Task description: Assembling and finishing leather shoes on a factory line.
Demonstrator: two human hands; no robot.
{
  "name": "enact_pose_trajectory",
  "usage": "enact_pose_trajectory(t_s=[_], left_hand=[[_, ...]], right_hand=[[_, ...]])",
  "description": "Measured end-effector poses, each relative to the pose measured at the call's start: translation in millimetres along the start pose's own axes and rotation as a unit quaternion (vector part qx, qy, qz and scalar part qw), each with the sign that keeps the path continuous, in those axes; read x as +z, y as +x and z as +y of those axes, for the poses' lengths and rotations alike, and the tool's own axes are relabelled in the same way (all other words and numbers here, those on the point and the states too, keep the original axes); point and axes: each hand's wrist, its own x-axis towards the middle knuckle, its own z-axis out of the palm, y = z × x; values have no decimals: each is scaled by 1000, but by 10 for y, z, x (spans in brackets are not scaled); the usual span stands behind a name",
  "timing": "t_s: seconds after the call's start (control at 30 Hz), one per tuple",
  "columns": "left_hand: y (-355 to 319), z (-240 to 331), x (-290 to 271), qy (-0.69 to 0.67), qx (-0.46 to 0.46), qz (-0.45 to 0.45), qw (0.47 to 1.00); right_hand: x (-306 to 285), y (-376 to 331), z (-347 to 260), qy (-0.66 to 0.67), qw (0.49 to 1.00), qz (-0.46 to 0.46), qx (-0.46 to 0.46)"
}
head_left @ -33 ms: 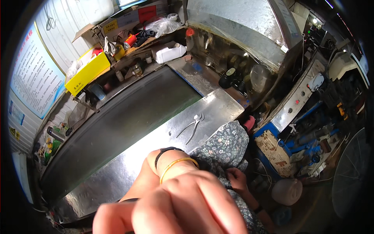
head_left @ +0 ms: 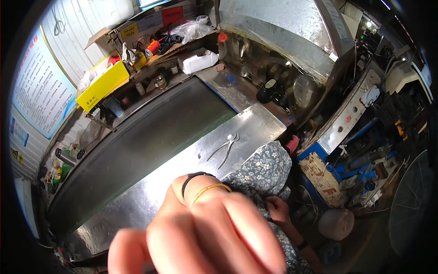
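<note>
Broadly, one dark grey-green panel [head_left: 150, 128] stretches across the middle, with one silvery metal tabletop [head_left: 109, 223] along its near side, shiny and scuffed. One floral cloth [head_left: 269, 164], dark grey with small pale blossoms, lies bunched by the tabletop's right-hand part. One yellow box [head_left: 102, 86] sits beyond the panel. Two hands show: the foreground hand [head_left: 210, 233] is blurred, fingers somewhat spread and cut off below, so I cannot tell whether it has hold of anything; the second hand [head_left: 276, 210], dim and partly curled, is against the cloth, its grip unclear. Which is left or right I cannot tell. One pair of pliers [head_left: 230, 140], bare pale metal with a rounded head and two slender, splayed handles, lies on the tabletop near the cloth. Two bracelets circle the foreground wrist, one gold [head_left: 211, 187], one black [head_left: 185, 185].
</note>
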Motion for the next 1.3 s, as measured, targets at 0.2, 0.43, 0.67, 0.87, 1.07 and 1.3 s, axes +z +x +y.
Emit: enact_pose_trajectory(t_s=[0.2, 0.43, 0.67, 0.87, 1.07, 1.3], left_hand=[[-470, -572, -164, 698, -56, -50, 713], [-1118, -890, -536, 703, -219, -291, 611], [-1317, -933, -506, 642, -386, -327, 577], [-1206, -982, -419, 645, -317, -289, 633], [-925, -867, -297, 538, -390, -202, 719], [-985, -866, -249, 550, -396, -216, 702]], right_hand=[[5, 11, 135, 95, 995, -5, -28], [9, 28, 130, 110, 993, -6, -33], [-9, 48, 128, 111, 993, -17, -25], [-2, 32, 88, 136, 990, -23, -31], [-4, 28, 51, 136, 991, -18, -8], [-18, 31, 59, 126, 992, -16, -10]])
